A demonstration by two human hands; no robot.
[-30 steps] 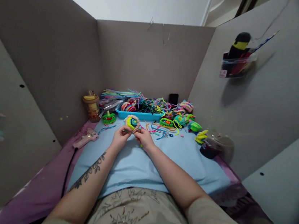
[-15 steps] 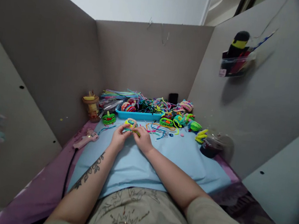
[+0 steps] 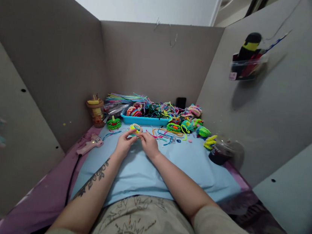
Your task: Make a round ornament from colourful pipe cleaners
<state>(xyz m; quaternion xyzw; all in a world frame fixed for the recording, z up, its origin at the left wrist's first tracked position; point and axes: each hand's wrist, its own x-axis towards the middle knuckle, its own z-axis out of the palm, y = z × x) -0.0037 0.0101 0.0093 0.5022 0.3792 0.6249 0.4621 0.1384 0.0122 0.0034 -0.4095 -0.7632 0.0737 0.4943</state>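
A small yellow and cream fuzzy pipe-cleaner piece (image 3: pixel 135 127) is between my two hands, above the blue cloth. My left hand (image 3: pixel 124 142) is closed, thumb and fingers pinching the piece from its left and near side. From the right, my right hand (image 3: pixel 149 145) has its fingertips pressed together at the piece's near edge, almost touching my left thumb. The lower part of the piece is hidden by my fingers. Just beyond lie loose orange, pink and blue pipe cleaners (image 3: pixel 161 132). A green pipe-cleaner figure (image 3: pixel 114 123) with a red mouth sits to the left.
A blue tray (image 3: pixel 145 121) of tangled pipe cleaners stands at the back. Left are a pink glue gun (image 3: pixel 90 146) with a black cord and a tumbler (image 3: pixel 95 111). Right are several fuzzy figures (image 3: pixel 203 131) and a dark cup (image 3: pixel 219 153). Grey panels (image 3: pixel 157 60) enclose the table.
The yellow and cream piece has turned a little in my fingers, and less of it shows. The fingers of my right hand have shifted slightly left, covering a yellow-green bit visible before.
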